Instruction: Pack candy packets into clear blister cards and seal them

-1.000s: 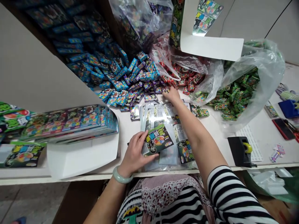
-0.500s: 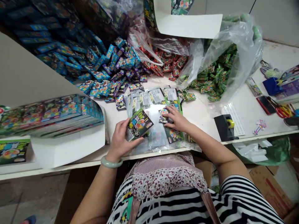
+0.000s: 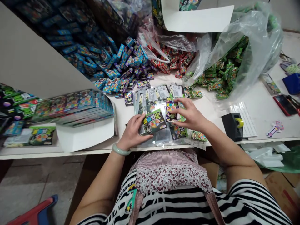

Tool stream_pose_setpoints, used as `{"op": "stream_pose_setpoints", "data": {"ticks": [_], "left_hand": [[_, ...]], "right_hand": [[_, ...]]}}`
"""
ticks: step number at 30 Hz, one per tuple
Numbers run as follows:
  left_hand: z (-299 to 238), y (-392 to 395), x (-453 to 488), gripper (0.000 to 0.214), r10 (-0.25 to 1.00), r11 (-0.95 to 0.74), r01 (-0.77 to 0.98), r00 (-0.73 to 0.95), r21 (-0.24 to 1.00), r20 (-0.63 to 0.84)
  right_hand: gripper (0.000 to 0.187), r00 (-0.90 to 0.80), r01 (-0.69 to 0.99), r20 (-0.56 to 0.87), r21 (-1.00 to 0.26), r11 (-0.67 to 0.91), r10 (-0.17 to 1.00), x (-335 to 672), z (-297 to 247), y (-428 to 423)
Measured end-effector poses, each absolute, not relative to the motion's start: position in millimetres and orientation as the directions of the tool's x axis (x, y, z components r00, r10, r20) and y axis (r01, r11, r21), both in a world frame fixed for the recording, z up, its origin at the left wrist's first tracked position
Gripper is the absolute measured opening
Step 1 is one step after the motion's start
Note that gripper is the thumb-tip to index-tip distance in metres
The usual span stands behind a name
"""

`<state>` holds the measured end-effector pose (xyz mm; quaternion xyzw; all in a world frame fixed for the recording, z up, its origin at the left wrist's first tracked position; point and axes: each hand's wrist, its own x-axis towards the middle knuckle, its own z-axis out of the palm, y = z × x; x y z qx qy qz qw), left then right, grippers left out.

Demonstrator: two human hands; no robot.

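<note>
My left hand grips a black-and-green printed packet by its left edge, thumb along the bottom. Close beside it, my right hand has its fingers and thumb on a small purple box with a colourful print. Beneath both lie clear plastic bags and several dark printed cards with white labels. Another black printed packet lies under my right hand, partly covered.
Heaps of small blue boxes, red boxes and green boxes line the back. Upright display boxes stand at left. At right are a tape dispenser, white strips and a phone.
The camera view has shifted, bringing more of the left side into sight. My right hand has lifted slightly with its fingers on the purple box; my left hand still holds the black-and-green packet.
</note>
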<state>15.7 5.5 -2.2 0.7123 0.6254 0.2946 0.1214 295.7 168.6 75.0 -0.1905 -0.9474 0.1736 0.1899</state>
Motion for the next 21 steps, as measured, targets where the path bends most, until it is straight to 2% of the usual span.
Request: {"op": "stream_pose_setpoints", "data": {"ticks": [5, 9, 11, 13, 14, 16, 21], "left_hand": [[-5, 5, 18, 0.097, 0.959, -0.218, 0.834, 0.088, 0.506, 0.268], [-7, 5, 20, 0.096, 0.946, -0.304, 0.817, 0.198, 0.49, 0.256], [-6, 6, 22, 0.097, 0.947, -0.297, 0.811, 0.185, 0.504, 0.261], [-3, 6, 24, 0.099, 0.958, -0.246, 0.811, 0.121, 0.53, 0.26], [-2, 6, 25, 0.099, 0.963, -0.218, 0.811, 0.088, 0.544, 0.255], [-1, 5, 28, 0.099, 0.967, -0.188, 0.802, 0.052, 0.567, 0.247], [-6, 0, 27, 0.098, 0.958, -0.207, 0.763, 0.031, 0.612, 0.285]], "right_hand": [[0.036, -0.951, 0.244, 0.088, -0.374, 0.895, 0.297, 296, 83, 160], [0.039, -0.981, 0.159, 0.028, -0.44, 0.884, 0.19, 295, 74, 161], [0.053, -0.974, 0.155, 0.067, -0.496, 0.854, 0.216, 294, 70, 162], [0.067, -0.936, 0.217, 0.123, -0.537, 0.815, 0.329, 292, 65, 161], [0.069, -0.913, 0.253, 0.138, -0.548, 0.797, 0.385, 291, 62, 159], [0.06, -0.891, 0.285, 0.141, -0.565, 0.774, 0.431, 289, 57, 152], [0.038, -0.918, 0.188, 0.151, -0.647, 0.739, 0.366, 273, 49, 153]]}}
